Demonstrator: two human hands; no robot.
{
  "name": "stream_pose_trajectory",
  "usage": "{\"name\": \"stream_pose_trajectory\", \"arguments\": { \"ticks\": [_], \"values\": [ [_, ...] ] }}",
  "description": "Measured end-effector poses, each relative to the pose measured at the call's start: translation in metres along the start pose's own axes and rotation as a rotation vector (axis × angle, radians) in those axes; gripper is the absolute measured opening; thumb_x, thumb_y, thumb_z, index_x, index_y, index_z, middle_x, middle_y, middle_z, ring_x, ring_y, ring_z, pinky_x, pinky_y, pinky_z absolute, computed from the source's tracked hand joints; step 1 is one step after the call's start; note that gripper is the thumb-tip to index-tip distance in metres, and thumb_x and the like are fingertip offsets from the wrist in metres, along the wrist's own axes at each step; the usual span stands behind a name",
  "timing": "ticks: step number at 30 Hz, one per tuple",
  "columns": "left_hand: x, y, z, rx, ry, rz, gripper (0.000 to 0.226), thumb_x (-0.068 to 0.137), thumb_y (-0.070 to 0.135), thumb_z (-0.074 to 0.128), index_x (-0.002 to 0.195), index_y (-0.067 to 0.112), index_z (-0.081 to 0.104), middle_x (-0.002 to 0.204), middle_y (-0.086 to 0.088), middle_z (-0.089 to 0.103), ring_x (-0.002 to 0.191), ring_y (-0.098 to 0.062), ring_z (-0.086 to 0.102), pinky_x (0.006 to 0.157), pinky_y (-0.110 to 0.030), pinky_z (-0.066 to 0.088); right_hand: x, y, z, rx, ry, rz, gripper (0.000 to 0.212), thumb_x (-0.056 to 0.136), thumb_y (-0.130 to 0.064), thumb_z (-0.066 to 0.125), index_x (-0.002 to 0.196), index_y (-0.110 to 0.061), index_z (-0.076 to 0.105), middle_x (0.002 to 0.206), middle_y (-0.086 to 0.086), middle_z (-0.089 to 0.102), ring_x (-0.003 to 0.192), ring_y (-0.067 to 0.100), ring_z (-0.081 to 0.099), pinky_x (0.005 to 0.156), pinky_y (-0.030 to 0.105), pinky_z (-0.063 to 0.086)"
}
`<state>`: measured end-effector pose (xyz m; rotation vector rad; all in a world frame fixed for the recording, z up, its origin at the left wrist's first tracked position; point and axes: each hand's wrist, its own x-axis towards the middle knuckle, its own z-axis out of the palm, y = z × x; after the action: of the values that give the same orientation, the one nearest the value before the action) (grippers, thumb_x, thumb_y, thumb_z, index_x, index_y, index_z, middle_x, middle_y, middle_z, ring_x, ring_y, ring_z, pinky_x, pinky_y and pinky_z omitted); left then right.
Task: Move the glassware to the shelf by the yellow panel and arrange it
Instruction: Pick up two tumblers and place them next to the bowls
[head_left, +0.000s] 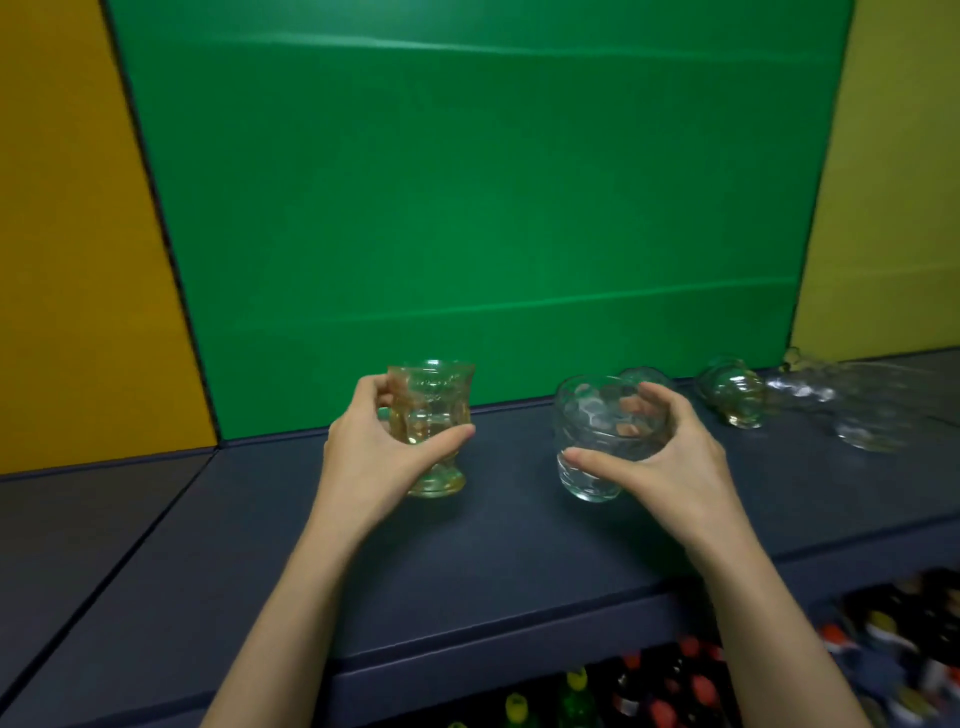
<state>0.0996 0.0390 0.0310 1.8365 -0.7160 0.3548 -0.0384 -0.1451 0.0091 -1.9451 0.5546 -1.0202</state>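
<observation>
My left hand (382, 449) grips a yellowish footed glass mug (434, 410) that stands upright on the dark blue shelf (493, 561). My right hand (660, 447) wraps around a clear round glass bowl (597, 431) just to the right of it, thumb in front and fingers over the far side. Behind the bowl peeks another small glass (641, 375). Further right a greenish-yellow glass (732, 392) lies tilted on the shelf, and beyond it several clear glass pieces (852, 410) are blurred.
A green panel (467, 208) backs the shelf, with an orange-yellow panel (67, 234) at the left and a yellow-olive panel (893, 182) at the right. Below the shelf's front edge stand several bottles with coloured caps (691, 691).
</observation>
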Motion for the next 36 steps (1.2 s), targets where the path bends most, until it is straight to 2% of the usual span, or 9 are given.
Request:
{"name": "stream_pose_trajectory", "arguments": {
  "ticks": [1,3,5,12,15,20,23,29,36],
  "values": [
    [-0.002,0.008,0.012,-0.056,-0.024,0.017,0.066,0.05,0.041,0.084,0.104,0.024,0.051,0.1,0.012,0.06,0.089,-0.01,0.064,0.087,-0.034,0.05,-0.001,0.003,-0.014,-0.011,0.024,0.003,0.101,0.038,-0.052,0.084,0.127,-0.03,0.042,0.118,-0.011,0.059,0.114,0.016,0.054,0.101,0.043,0.042],
    [-0.008,0.026,0.038,-0.163,-0.083,0.06,0.071,0.045,0.044,0.083,0.106,0.024,0.051,0.1,0.018,0.06,0.079,0.003,0.065,0.079,-0.027,0.052,-0.002,0.011,-0.044,-0.043,0.074,0.008,0.101,0.035,-0.056,0.08,0.125,-0.032,0.042,0.115,-0.013,0.059,0.111,0.015,0.055,0.098,0.043,0.044],
    [-0.016,0.047,0.069,-0.263,-0.146,0.094,0.078,0.041,0.048,0.082,0.107,0.022,0.052,0.103,0.018,0.062,0.077,0.005,0.065,0.076,-0.023,0.051,-0.004,0.021,-0.078,-0.08,0.139,0.014,0.1,0.033,-0.056,0.079,0.124,-0.031,0.044,0.112,-0.014,0.06,0.106,0.013,0.057,0.097,0.041,0.045],
    [-0.057,0.126,0.191,-0.437,-0.377,0.148,0.083,0.036,0.051,0.086,0.105,0.021,0.05,0.106,0.009,0.064,0.084,-0.004,0.068,0.083,-0.035,0.055,-0.021,0.068,-0.216,-0.192,0.367,0.073,0.099,0.033,-0.06,0.078,0.122,-0.033,0.044,0.112,-0.011,0.06,0.108,0.015,0.057,0.095,0.041,0.046],
    [-0.08,0.163,0.245,-0.478,-0.451,0.171,0.079,0.036,0.046,0.085,0.103,0.021,0.05,0.106,0.003,0.065,0.085,-0.013,0.069,0.083,-0.045,0.055,-0.03,0.088,-0.277,-0.235,0.453,0.091,0.098,0.035,-0.057,0.08,0.123,-0.031,0.044,0.11,-0.012,0.06,0.105,0.013,0.058,0.09,0.033,0.046],
    [-0.124,0.224,0.329,-0.549,-0.541,0.174,0.08,0.034,0.053,0.082,0.102,0.029,0.048,0.107,0.009,0.064,0.09,-0.011,0.067,0.085,-0.044,0.055,-0.045,0.118,-0.378,-0.286,0.538,0.118,0.095,0.038,-0.049,0.084,0.124,-0.028,0.046,0.109,-0.012,0.056,0.104,0.01,0.055,0.091,0.029,0.043],
    [-0.153,0.258,0.377,-0.576,-0.575,0.178,0.083,0.037,0.051,0.084,0.107,0.026,0.047,0.109,0.006,0.064,0.09,-0.015,0.067,0.084,-0.046,0.054,-0.054,0.138,-0.437,-0.336,0.556,0.144,0.092,0.042,-0.05,0.084,0.124,-0.03,0.045,0.107,-0.015,0.051,0.101,0.006,0.047,0.086,0.026,0.039],
    [-0.19,0.318,0.461,-0.593,-0.619,0.193,0.075,0.045,0.036,0.089,0.106,0.022,0.048,0.106,0.0,0.065,0.088,-0.021,0.068,0.082,-0.048,0.054,-0.057,0.175,-0.531,-0.39,0.601,0.174,0.096,0.043,-0.052,0.083,0.127,-0.028,0.043,0.124,-0.003,0.056,0.113,0.016,0.051,0.097,0.036,0.044],
    [-0.202,0.373,0.555,-0.616,-0.681,0.223,0.08,0.04,0.049,0.085,0.106,0.026,0.047,0.11,0.003,0.062,0.091,-0.021,0.066,0.082,-0.049,0.054,-0.039,0.222,-0.616,-0.404,0.668,0.205,0.1,0.041,-0.055,0.082,0.129,-0.027,0.042,0.128,0.0,0.055,0.116,0.017,0.05,0.097,0.04,0.046]
  ]
}}
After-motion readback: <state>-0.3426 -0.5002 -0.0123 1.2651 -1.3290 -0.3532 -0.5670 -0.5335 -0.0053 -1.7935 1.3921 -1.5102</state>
